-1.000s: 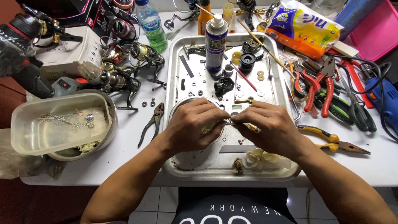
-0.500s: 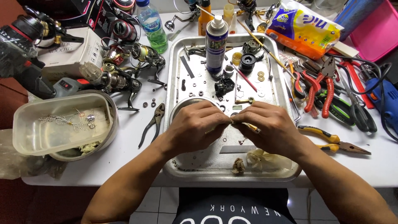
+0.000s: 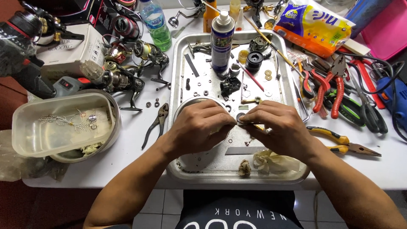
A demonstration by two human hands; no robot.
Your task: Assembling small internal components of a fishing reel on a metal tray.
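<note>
Red-handled pliers [image 3: 328, 87] lie beside a yellow tissue pack [image 3: 313, 26].

Yellow-orange soft plastic pack [image 3: 313, 26] with blue and white print, upper right of frame, lying tilted on the surface. White cardboard box [image 3: 70, 53] upper left; clear bottle with blue label [image 3: 155, 21] top centre-left. Tall spray can with dark printed label [image 3: 222, 42] upright in the tray, top centre.

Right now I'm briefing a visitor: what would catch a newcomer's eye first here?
Both hands meet over the metal tray: the left hand and right hand pinch a small metal part between them. Behind stands a tall spray can, with red-handled pliers at the right and fishing reels at the left.
</note>
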